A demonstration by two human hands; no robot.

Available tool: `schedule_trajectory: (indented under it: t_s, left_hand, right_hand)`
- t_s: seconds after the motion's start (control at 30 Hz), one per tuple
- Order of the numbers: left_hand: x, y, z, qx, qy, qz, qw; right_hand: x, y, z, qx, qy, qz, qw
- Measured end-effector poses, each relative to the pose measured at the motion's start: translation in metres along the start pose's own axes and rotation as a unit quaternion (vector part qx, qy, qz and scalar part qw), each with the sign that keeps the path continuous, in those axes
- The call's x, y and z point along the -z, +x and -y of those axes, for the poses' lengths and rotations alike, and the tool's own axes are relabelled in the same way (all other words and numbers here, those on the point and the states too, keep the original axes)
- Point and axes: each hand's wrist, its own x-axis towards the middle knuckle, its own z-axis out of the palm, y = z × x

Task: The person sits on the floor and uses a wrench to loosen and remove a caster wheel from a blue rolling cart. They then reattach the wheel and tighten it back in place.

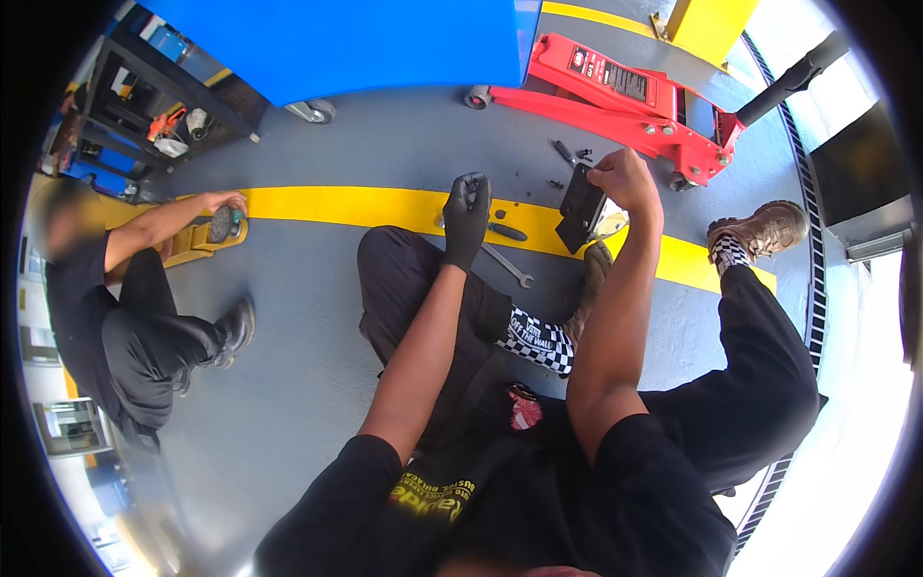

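My left hand (468, 216), in a black glove, is raised over the yellow floor stripe with its fingers curled closed. Whatever small thing it may hold is too hidden to name. With my bare right hand (627, 183) I grip the top edge of a black housing with a shiny, clear-looking side (583, 204), tilted beside my boot. Between my hands a black-handled screwdriver (507, 232) lies on the stripe, and a combination wrench (510, 265) lies close by. Beyond the housing are a second dark-handled tool (564, 152) and small dark screws or clips (556, 184).
A red floor jack (615, 91) stands ahead on the right, its dark handle slanting up. Overhead at the front is a large blue panel (385, 48). At left, a seated person (144, 308) reaches to a round grey part on a yellow stand (197, 242). A dark shelf (159, 82) stands behind.
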Motion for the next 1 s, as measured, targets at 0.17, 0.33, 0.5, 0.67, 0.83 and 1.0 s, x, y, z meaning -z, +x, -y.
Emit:
schedule_trajectory:
  t_s: [0.17,0.33,0.5,0.67,0.83,1.0]
  left_hand:
    - [0.006,0.0,0.04,-0.054,0.195,-0.077,0.976]
    - [0.025,0.018,0.041,-0.192,0.473,-0.125,0.851]
    - [0.016,0.005,0.032,0.089,0.526,-0.01,0.846]
    - [0.027,0.006,0.051,0.064,0.49,0.031,0.869]
    - [0.025,0.002,0.045,0.062,0.487,0.026,0.871]
    - [0.014,-0.003,0.039,-0.047,0.541,-0.027,0.839]
  right_hand:
    - [-0.02,0.008,0.0,-0.011,-0.08,-0.004,0.997]
    - [-0.02,0.015,0.02,0.027,-0.107,0.045,0.993]
    - [-0.08,0.017,0.005,0.073,-0.166,0.087,0.98]
    - [-0.076,0.01,0.03,0.03,-0.197,0.159,0.967]
    - [-0.065,0.001,0.014,0.031,-0.129,0.187,0.973]
    - [-0.063,0.002,0.003,0.015,-0.097,0.175,0.98]
